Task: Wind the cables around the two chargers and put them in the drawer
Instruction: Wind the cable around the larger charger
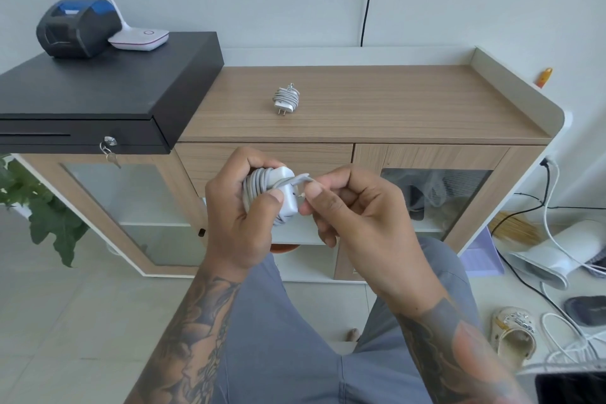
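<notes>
While the left hand (242,207) grips a wound charger (275,188), the right hand (347,207) pinches its cable end (300,180); another wound charger (286,98) lies on the far counter (393,102).

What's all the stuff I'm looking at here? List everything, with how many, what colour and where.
wound charger: one, white, on the wooden cabinet top
second charger: one, white, cable wound round it, held in front of the drawer
cash box: one, black, keys in its lock, left on the cabinet
printer: one, black and blue, on the cash box
lamp base: one, white, beside the printer
plant: one, green, left, by the floor
loose cables: several, white and black, floor at right
sandal: one, cream, floor at right
left hand: grips the second charger
right hand: pinches the cable end
</notes>
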